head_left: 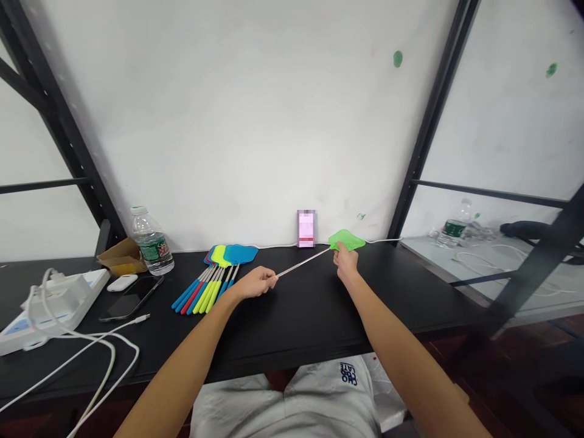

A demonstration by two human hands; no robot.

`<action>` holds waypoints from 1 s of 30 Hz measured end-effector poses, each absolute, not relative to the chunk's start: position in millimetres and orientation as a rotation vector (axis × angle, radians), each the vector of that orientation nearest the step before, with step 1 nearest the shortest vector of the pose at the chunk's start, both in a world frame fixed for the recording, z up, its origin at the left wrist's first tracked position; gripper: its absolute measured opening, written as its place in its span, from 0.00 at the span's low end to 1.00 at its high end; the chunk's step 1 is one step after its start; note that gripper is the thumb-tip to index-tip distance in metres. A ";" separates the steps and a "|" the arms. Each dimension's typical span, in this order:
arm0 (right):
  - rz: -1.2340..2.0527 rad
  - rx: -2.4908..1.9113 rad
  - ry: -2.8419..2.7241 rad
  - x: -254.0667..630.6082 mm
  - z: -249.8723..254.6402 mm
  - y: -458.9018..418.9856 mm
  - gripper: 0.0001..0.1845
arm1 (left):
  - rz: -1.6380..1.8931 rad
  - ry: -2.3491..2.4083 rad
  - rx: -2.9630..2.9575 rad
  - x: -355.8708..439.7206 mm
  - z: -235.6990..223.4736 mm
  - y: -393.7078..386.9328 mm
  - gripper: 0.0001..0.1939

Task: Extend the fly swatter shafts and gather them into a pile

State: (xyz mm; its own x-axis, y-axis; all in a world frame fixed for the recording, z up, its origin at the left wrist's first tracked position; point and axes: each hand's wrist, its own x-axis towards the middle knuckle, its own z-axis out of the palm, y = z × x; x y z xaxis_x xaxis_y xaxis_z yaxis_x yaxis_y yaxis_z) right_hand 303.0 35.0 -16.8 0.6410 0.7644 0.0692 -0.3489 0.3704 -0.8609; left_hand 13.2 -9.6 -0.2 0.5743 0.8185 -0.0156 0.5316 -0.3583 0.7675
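Note:
A green fly swatter [350, 239] with a thin metal telescopic rod is stretched between my hands above the black table. My right hand [345, 261] pinches it where the green head meets the rod. At the other end my left hand [258, 282] is closed around the handle end, which its fingers hide. Left of that hand lies a fanned row of several fly swatters [214, 277], with blue, red and yellow-green handles towards me and their heads towards the wall.
On the left are a water bottle [154, 243], a cardboard box [123, 257], a white case [122, 283], a dark phone [131, 298] and a power strip [86, 283] with white cables [109, 340]. A lit phone [306, 229] leans on the wall. Black metal posts [429, 121] flank the table [301, 328].

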 end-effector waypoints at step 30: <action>0.991 -0.910 -0.916 218.5 -26.6 2.0 0.16 | 0.781 1.178 2.363 38.7 -13.9 -5.4 0.22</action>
